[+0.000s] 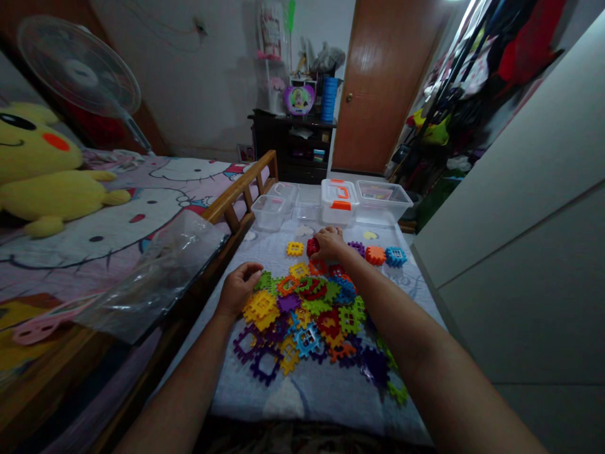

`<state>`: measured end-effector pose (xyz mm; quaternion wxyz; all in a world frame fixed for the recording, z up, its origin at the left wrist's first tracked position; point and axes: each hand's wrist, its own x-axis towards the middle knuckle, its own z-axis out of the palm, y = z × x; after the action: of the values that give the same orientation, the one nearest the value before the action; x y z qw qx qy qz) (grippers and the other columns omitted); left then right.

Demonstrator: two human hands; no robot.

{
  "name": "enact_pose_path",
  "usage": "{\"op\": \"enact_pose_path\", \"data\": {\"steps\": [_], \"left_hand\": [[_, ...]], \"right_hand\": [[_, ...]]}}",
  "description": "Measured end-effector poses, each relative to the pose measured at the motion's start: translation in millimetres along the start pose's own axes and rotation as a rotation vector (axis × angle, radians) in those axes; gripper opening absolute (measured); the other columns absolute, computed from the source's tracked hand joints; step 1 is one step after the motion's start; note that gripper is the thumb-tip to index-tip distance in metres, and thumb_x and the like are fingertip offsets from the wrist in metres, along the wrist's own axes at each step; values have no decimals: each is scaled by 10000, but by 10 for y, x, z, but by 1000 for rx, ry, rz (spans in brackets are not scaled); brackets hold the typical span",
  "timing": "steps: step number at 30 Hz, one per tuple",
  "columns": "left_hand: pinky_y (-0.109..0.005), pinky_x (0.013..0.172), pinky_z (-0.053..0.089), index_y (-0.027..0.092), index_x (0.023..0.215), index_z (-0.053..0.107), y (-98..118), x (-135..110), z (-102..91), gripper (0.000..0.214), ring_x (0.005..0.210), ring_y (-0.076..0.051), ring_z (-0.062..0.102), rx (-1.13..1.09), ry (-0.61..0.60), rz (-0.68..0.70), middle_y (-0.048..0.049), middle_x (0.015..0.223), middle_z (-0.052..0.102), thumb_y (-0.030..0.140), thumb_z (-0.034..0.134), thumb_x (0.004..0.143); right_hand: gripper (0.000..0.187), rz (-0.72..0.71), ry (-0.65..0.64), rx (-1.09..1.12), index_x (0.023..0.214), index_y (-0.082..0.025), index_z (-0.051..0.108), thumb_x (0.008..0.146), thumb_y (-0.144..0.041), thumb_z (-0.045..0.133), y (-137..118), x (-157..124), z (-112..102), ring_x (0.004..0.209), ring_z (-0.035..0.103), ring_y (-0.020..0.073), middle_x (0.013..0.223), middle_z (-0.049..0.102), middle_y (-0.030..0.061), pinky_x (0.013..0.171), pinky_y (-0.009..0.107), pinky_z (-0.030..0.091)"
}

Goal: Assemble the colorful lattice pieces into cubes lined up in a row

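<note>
My right hand (331, 243) reaches to the far side of a pile of interlocking toy pieces, its fingers closed on a red toy block (312, 248). Just left of that block sits a yellow block (295, 249). To the right stand a purple block (357, 248), an orange block (375, 255) and a blue block (396, 256). My left hand (239, 287) hovers at the pile's left edge, fingers loosely bent and apart, with nothing visible in them. Closest to it are green notched pieces (267, 282) and stacked yellow pieces (261, 307).
Behind the blocks stand a clear box with orange clips (338, 205), an open clear bin (384, 200) and a smaller clear container (269, 212). A wooden bed rail (243, 195) borders the cloth-covered table (283, 403) on the left; a pale cabinet (524, 252) rises at right.
</note>
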<state>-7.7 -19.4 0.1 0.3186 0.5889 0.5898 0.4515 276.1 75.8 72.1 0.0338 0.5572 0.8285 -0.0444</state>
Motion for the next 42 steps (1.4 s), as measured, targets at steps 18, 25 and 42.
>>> {"op": "enact_pose_path", "data": {"steps": [18, 25, 42], "left_hand": [[-355, 898, 516, 179, 936, 707, -80, 8, 7, 300, 915, -235, 679, -28, -10, 19, -64, 944, 736, 429, 647, 780], [-349, 895, 511, 179, 924, 700, -10, -8, -2, 305, 919, -233, 671, -48, -26, 17, -59, 939, 729, 435, 644, 768], [-393, 961, 488, 186, 938, 703, 379, -90, -188, 344, 980, -262, 661, 106, -124, 52, -79, 989, 720, 464, 620, 752]], "right_hand": [[663, 65, 91, 29, 1291, -168, 609, 743, -527, 715, -74, -38, -45, 1273, 436, 386, 1341, 590, 184, 1109, 588, 224], [590, 90, 354, 159, 1369, -206, 570, 847, -475, 630, 172, -625, -190, 1268, 457, 370, 1365, 570, 152, 1076, 520, 304], [377, 369, 468, 480, 1011, -225, 712, 809, -510, 572, 1025, -2250, 740, 987, 664, 298, 1059, 689, 135, 902, 447, 516]]}}
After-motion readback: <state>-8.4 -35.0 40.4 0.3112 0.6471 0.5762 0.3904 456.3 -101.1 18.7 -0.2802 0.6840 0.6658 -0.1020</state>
